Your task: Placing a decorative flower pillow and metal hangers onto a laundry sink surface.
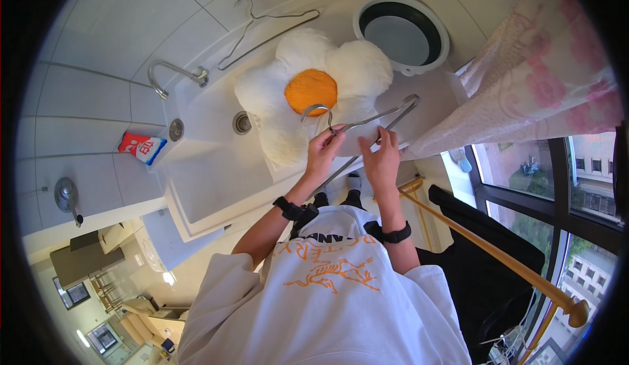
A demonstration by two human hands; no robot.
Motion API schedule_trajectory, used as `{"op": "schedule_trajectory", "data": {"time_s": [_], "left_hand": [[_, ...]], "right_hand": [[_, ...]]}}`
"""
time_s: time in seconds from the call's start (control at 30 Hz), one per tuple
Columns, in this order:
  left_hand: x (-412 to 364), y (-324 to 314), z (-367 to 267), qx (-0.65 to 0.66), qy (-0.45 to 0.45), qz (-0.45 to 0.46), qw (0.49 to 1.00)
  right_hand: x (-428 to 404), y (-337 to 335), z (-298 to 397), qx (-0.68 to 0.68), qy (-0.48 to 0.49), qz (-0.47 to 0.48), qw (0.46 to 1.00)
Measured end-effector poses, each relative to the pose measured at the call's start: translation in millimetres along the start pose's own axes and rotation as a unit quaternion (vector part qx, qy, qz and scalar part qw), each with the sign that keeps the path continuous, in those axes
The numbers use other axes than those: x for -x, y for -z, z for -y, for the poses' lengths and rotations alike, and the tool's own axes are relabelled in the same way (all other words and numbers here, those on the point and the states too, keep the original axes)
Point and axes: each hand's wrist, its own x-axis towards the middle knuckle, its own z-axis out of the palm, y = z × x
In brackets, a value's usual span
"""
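Observation:
A metal clothes hanger [374, 118] is held in front of my chest, over the near rim of a white sink [221, 188]. My left hand [322, 152] pinches it at the neck, just below the curved hook. At the hanger's straight bar, the fingers of my right hand [382, 161] are closed around the metal. Behind the hook lies a fluffy white flower-shaped cushion [354, 65] with an orange centre [309, 90], partly over the basin. A second metal hanger [275, 35] rests on the ledge beyond the cushion.
A round basin [403, 33] stands at the far right. To the left are a faucet [179, 72] and a red, white and blue packet [142, 147]. A floral curtain [530, 80] hangs at right, above a wooden pole [491, 249] and black cloth [457, 276] near the windows.

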Motion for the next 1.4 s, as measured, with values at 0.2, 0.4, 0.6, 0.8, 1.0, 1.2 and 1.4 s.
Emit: {"op": "schedule_trajectory", "data": {"time_s": [0.2,0.4,0.6,0.8,1.0,1.2,1.4], "left_hand": [[1.4,-11.6,7.7,-0.028,-0.065,-0.044,0.997],[-5.5,-16.5,-11.2,0.004,-0.075,-0.148,0.986],[-14.3,-11.5,-25.5,0.048,-0.098,-0.182,0.977],[-3.5,9.9,-44.9,0.113,-0.034,-0.229,0.966],[-8.9,18.2,-49.5,0.109,-0.017,-0.204,0.973],[-22.3,20.3,-57.1,0.071,0.04,-0.175,0.981],[-27.0,22.0,-32.5,0.029,0.03,-0.15,0.988]], "right_hand": [[-17.3,-13.1,4.7,0.021,-0.065,0.072,0.995],[-18.7,-6.7,28.1,-0.08,-0.106,0.158,0.978],[6.7,-16.2,37.1,-0.223,-0.118,0.156,0.955],[27.7,-8.9,44.6,-0.288,-0.032,0.19,0.938],[40.6,7.3,52.7,-0.257,-0.02,0.297,0.92],[41.5,17.5,59.0,-0.228,0.029,0.348,0.909],[34.2,12.3,46.3,-0.171,0.019,0.348,0.921]]}}
